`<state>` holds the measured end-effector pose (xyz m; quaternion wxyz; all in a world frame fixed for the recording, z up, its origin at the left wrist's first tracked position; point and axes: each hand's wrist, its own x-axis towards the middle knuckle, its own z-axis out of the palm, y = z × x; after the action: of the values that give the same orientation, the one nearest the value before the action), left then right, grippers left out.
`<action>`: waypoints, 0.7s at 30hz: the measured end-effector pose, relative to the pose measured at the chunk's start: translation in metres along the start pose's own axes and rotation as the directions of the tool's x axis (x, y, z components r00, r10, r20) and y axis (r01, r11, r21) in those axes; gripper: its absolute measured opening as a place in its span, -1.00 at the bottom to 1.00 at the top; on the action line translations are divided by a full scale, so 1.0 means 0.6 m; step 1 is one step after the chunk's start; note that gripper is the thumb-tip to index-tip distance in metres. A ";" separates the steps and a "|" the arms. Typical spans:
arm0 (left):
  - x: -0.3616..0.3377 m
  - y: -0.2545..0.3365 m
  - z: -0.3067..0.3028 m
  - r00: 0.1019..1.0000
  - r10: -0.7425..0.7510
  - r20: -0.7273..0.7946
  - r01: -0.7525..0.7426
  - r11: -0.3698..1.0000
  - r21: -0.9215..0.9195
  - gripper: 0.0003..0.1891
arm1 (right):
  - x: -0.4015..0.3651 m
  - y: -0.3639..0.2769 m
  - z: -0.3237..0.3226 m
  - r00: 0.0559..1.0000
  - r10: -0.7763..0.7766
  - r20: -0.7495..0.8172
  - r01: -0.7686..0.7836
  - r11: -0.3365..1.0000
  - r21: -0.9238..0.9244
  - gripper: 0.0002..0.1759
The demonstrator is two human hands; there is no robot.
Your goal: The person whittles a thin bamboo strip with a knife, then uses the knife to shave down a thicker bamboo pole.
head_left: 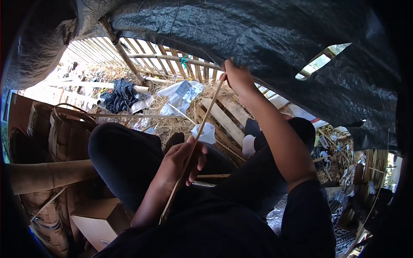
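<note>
A long, thin bamboo strip point(209, 108) runs slantwise from the upper middle of the head view down to my lap. Its upper part is gripped in my right hand point(238, 79), held out close under the dark plastic sheet. Lower down, my left hand point(183, 161) has its thumb along the strip and its fingers loosely curled around the other side. The strip's lower end reaches my dark clothing. Both hands are above my crossed legs point(124, 146).
Woven baskets point(64, 142), a thick bamboo pole point(51, 175) and a cardboard box point(99, 219) stand at my left. A torn black tarp point(275, 34) hangs low overhead. Wooden slats point(223, 120), plastic bags point(183, 95) and dark cloth point(119, 95) lie on straw ahead.
</note>
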<state>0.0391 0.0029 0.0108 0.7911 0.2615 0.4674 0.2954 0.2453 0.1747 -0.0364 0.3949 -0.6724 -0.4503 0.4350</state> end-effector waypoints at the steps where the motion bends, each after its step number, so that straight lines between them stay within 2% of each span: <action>1: 0.000 0.000 -0.005 1.000 0.017 0.008 -0.017 1.000 -0.007 -0.48 | 0.005 -0.008 -0.005 0.998 -0.054 0.016 0.056 0.986 -0.159 -0.39; 2: -0.001 -0.001 -0.016 1.000 0.016 0.024 -0.016 1.000 0.019 -0.52 | 0.010 -0.015 -0.016 0.997 -0.071 0.015 0.073 0.983 -0.169 -0.39; 4: -0.003 -0.004 -0.024 0.999 0.020 0.040 -0.022 0.999 0.035 -0.56 | -0.006 -0.053 -0.033 0.982 0.091 0.168 -0.038 0.954 -0.298 -0.31; 5: -0.006 -0.006 -0.025 1.000 0.004 0.020 -0.004 0.999 -0.036 -0.58 | 0.004 -0.048 -0.043 0.957 0.072 0.281 0.011 0.959 -0.283 -0.33; 6: -0.009 -0.006 -0.026 1.000 -0.013 0.002 0.013 0.994 -0.106 -0.60 | 0.016 -0.033 -0.051 0.957 0.069 0.283 0.018 0.956 -0.293 -0.33; 8: -0.014 -0.003 -0.029 1.000 -0.004 -0.001 0.004 0.992 -0.126 -0.60 | 0.038 -0.010 -0.060 0.863 -0.263 0.431 0.392 0.887 -0.245 -0.42; 9: -0.014 -0.003 -0.031 1.000 -0.004 -0.010 0.002 0.991 -0.136 -0.60 | 0.030 -0.017 -0.061 0.879 -0.189 0.438 0.312 0.922 -0.229 -0.49; 12: -0.010 -0.010 -0.038 1.000 0.002 0.021 0.001 0.987 -0.163 -0.61 | 0.045 0.006 -0.052 0.882 -0.169 0.441 0.317 0.904 -0.286 -0.49; 13: -0.009 -0.010 -0.039 1.000 0.005 0.016 -0.002 0.985 -0.171 -0.61 | 0.046 0.014 -0.044 0.874 -0.230 0.428 0.362 0.895 -0.259 -0.49; 14: -0.011 -0.008 -0.039 1.000 -0.013 0.019 0.017 0.976 -0.216 -0.62 | 0.048 0.020 -0.043 0.872 -0.227 0.434 0.362 0.896 -0.258 -0.49; 16: -0.013 -0.004 -0.037 0.999 -0.037 0.025 0.042 0.965 -0.257 -0.63 | 0.023 -0.013 -0.033 0.936 -0.044 0.349 0.171 0.924 -0.342 -0.40; 18: -0.010 0.002 -0.036 1.000 -0.026 -0.011 0.022 0.970 -0.242 -0.63 | 0.006 0.006 -0.018 0.849 -0.134 0.510 0.323 0.897 -0.302 -0.36; 19: -0.007 0.002 -0.037 1.000 -0.029 -0.011 0.025 0.969 -0.244 -0.63 | -0.013 0.019 -0.003 0.833 -0.163 0.529 0.358 0.887 -0.291 -0.33; 20: -0.005 0.000 -0.037 0.999 -0.034 -0.024 0.027 0.971 -0.236 -0.63 | -0.019 0.026 0.005 0.809 -0.311 0.499 0.478 0.842 -0.250 -0.31; 21: -0.005 -0.002 -0.039 0.998 -0.043 -0.038 0.033 0.974 -0.223 -0.64 | -0.012 0.025 0.001 0.838 -0.242 0.488 0.417 0.862 -0.289 -0.31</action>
<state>0.0174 0.0035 0.0018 0.8108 0.1559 0.4531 0.3361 0.2471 0.1636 -0.0490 0.2144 -0.5322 -0.7141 0.4011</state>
